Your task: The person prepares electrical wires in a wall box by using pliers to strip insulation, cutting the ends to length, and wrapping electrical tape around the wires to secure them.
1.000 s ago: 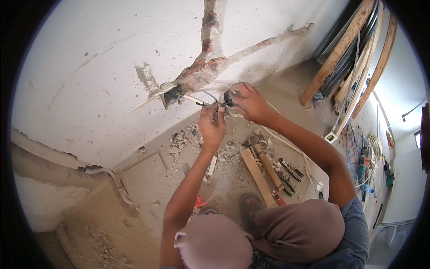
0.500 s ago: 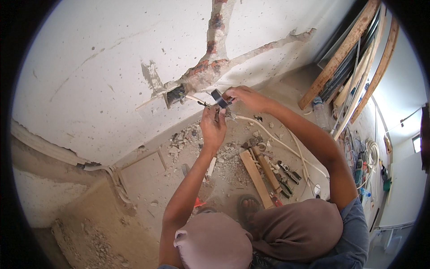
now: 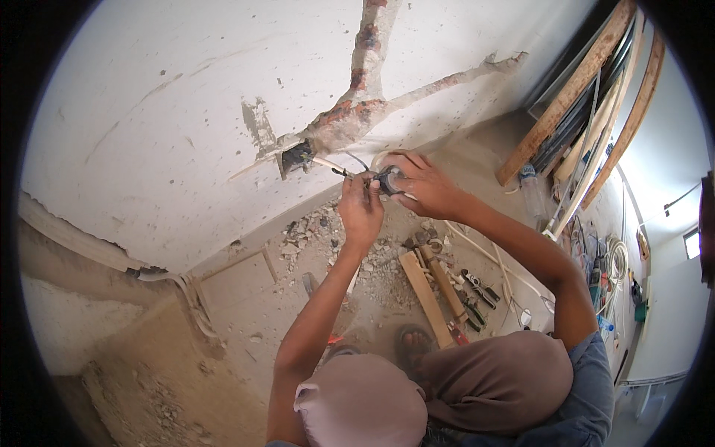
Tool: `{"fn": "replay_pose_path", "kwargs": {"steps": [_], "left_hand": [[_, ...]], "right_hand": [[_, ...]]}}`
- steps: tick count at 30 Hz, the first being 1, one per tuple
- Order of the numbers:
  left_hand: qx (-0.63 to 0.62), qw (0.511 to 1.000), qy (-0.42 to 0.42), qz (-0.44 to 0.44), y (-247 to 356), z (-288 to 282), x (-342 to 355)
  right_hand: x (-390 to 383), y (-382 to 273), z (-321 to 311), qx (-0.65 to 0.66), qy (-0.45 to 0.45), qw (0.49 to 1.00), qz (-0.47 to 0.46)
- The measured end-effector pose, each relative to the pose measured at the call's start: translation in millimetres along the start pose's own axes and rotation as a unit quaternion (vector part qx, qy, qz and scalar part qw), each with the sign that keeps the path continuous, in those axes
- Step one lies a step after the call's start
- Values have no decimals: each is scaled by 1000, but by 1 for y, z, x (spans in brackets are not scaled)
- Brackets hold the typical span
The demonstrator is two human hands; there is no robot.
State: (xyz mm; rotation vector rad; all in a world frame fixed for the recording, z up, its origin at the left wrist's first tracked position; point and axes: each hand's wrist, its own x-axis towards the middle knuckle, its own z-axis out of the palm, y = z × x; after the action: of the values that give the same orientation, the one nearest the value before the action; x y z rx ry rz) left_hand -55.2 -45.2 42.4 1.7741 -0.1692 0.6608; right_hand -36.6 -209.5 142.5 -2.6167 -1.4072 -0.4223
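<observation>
Chased plaster wall [image 3: 186, 112] backs it all. R hand [image 3: 427, 185], fingers curled, & L hand [image 3: 363, 206], thumb-to-fingertip pinch, work nr box recess [image 3: 296, 157], prob. for wire reach. Black tape roll [image 3: 386, 181] sits in R grip, apparently for control; dark wires [image 3: 358, 161] in L, prob. steadied, count can't tell.

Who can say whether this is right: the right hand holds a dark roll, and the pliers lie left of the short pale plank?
Wrong side: the head view shows the pliers right of that plank; the right hand does hold a dark roll.
</observation>
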Motion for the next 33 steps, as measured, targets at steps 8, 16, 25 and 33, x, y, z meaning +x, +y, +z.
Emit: {"fn": "replay_pose_path", "kwargs": {"steps": [8, 16, 25, 33], "left_hand": [[32, 999, -32, 30, -6, -10, 3], [40, 997, -65, -5, -5, -8, 2], [-1, 1000, -29, 2, -5, -5, 2], [11, 998, -42, 37, -16, -13, 3]], "right_hand": [[36, 27, 12, 435, -140, 855, 244], [20, 33, 20, 290, -71, 940, 165], [-3, 11, 7, -78, -54, 995, 12], [31, 10, 1, 217, -162, 963, -3]]}}
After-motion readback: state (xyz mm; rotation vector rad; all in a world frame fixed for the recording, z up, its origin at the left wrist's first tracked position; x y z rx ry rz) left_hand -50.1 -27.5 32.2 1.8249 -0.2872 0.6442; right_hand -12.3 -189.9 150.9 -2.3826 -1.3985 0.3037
